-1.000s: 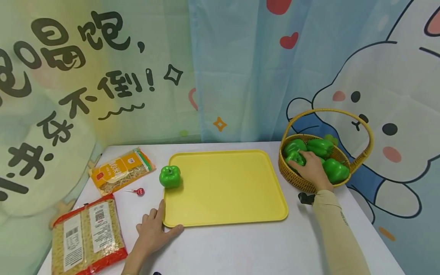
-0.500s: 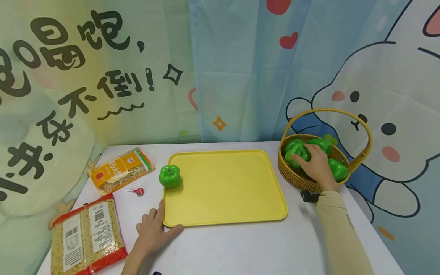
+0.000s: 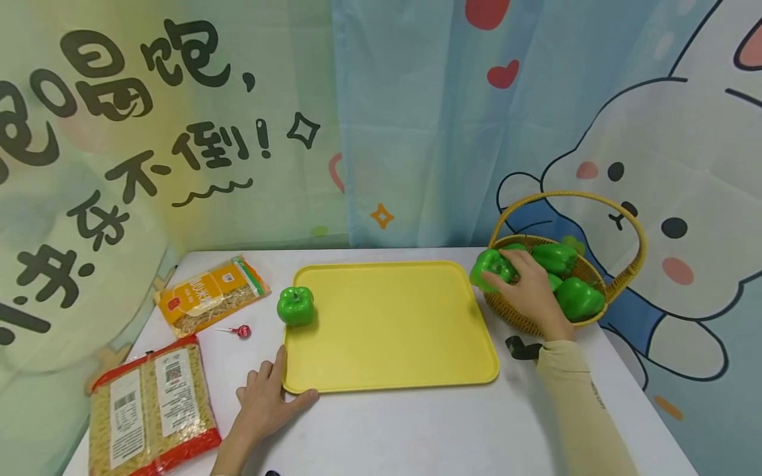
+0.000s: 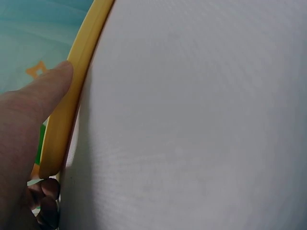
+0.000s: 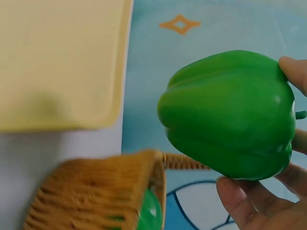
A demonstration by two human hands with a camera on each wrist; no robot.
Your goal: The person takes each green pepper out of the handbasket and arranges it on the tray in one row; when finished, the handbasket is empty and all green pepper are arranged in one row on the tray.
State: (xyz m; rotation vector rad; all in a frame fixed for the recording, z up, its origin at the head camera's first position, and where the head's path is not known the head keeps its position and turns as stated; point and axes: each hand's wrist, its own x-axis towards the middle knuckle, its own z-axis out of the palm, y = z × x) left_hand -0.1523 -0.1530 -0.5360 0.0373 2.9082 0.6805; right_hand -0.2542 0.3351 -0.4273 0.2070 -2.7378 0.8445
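Note:
My right hand (image 3: pixel 531 294) pinches a glossy green bell pepper (image 3: pixel 491 268) at the left rim of the wicker basket (image 3: pixel 513 315). In the right wrist view this bell pepper (image 5: pixel 230 115) is clear above the basket, thumb on one side and fingers on the other, its stem toward the palm. Several more green peppers (image 3: pixel 579 299) lie in the basket. At the near left corner of the yellow tray (image 3: pixel 393 324), my left hand (image 3: pixel 266 400) rests with spread fingers; its thumb (image 4: pixel 60 79) touches the rim. Another green bell pepper (image 3: pixel 296 305) stands on the tray's left edge.
Left of the tray lie an orange food bag (image 3: pixel 211 296), a red lollipop (image 3: pixel 243 332) and a large red-edged bag of grain (image 3: pixel 153 406). The basket's tall handle (image 3: pixel 571 194) arches over its peppers. A printed curtain (image 3: pixel 405 132) hangs behind the white table (image 3: pixel 405 430).
My right hand has lifted a bell pepper from among the others in the basket and moved it left over the rim. The left hand has stayed at the tray corner.

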